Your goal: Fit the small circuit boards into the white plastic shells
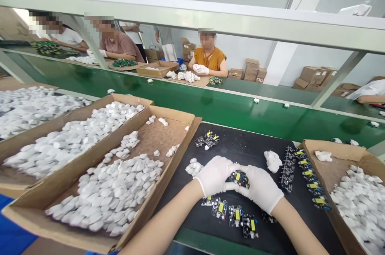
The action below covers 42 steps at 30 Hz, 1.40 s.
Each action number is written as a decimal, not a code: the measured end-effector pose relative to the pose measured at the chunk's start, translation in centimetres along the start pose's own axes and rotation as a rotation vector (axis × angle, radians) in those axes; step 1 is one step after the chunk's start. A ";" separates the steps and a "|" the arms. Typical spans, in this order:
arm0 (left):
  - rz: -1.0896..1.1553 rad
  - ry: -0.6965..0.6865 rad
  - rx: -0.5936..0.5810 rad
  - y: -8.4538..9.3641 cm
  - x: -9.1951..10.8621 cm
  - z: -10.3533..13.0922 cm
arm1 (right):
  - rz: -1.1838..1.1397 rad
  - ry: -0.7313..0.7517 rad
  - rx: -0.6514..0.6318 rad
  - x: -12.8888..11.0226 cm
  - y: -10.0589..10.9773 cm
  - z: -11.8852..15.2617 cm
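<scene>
In white gloves, my left hand (pixel 215 177) and my right hand (pixel 261 187) meet over the black mat (pixel 240 136), both gripping one small circuit board (pixel 238 178) with a yellow part on it. More boards (pixel 237 215) lie on the mat just below my hands. A small heap of white pieces (pixel 194 167) rests left of my left hand. Beyond my right hand sits a crumpled white lump (pixel 273 161). Rows of boards (pixel 313 186) stand at the mat's right side, and a few boards (pixel 208 139) lie at its far left.
Cardboard trays (pixel 180 115) of white pieces stand at the left, and another tray (pixel 333 146) is at the right. Behind the mat runs a green conveyor (pixel 210 104) carrying small items. A metal beam (pixel 192 12) crosses above it. Several people sit on the far side.
</scene>
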<state>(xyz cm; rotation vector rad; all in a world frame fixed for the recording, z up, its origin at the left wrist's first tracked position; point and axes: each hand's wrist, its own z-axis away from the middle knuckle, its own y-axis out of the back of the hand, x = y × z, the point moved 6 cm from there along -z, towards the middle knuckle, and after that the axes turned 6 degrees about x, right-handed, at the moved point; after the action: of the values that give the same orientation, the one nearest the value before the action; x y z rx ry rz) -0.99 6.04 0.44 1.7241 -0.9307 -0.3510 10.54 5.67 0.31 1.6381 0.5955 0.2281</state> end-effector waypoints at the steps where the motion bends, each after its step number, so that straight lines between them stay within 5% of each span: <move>1: -0.011 0.005 -0.001 -0.1 -0.1 0.0 | -0.036 -0.011 0.021 0.2 0.2 0.1; 7: 0.070 0.050 0.064 0.3 -0.8 0.8 | -0.014 -0.008 0.025 0.9 0.4 1.0; 11: 0.092 0.036 -0.036 0.2 -0.3 0.8 | 0.092 0.053 0.006 -0.2 0.4 1.1; 14: 0.116 0.080 -0.069 0.0 -0.4 0.7 | -0.032 0.060 0.035 -0.8 0.6 1.2; 23: 0.721 0.233 0.205 1.3 -0.6 1.3 | -0.512 -0.105 0.196 0.2 1.8 1.6; 27: 0.196 0.243 0.078 1.2 -0.9 0.9 | -0.351 -0.109 0.354 1.7 2.8 1.8; 30: -0.088 0.285 -0.096 0.8 -1.8 0.9 | -0.248 -0.060 0.352 1.9 2.6 1.6; 38: -0.094 0.339 -0.074 1.1 -3.1 1.2 | -0.068 -0.041 0.075 1.3 -0.9 0.8; 42: -0.095 0.269 -0.136 0.6 -2.5 0.9 | -0.090 -0.004 0.035 1.7 0.0 1.2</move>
<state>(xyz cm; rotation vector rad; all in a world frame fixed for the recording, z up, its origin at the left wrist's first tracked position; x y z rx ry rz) -3.44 7.21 0.13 1.6449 -0.6180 -0.2309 12.55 5.53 -0.19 1.6410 0.6721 0.1489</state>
